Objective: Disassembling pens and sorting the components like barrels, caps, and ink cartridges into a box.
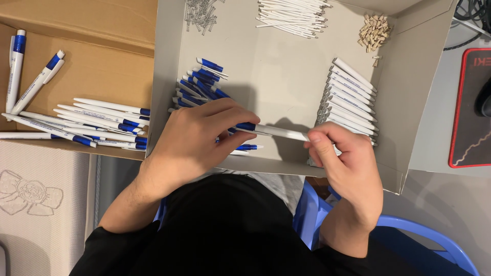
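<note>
A white pen with a blue end lies level between both my hands above the grey cardboard tray. My left hand pinches its blue end, and my right hand grips its white end. Under my left hand sits a heap of blue pen parts. A row of white barrels lies just beyond my right hand.
Finished blue and white pens are piled in a brown box on the left. At the tray's far edge lie thin white refills, small metal springs and tan tips. A red-rimmed black mat is at right.
</note>
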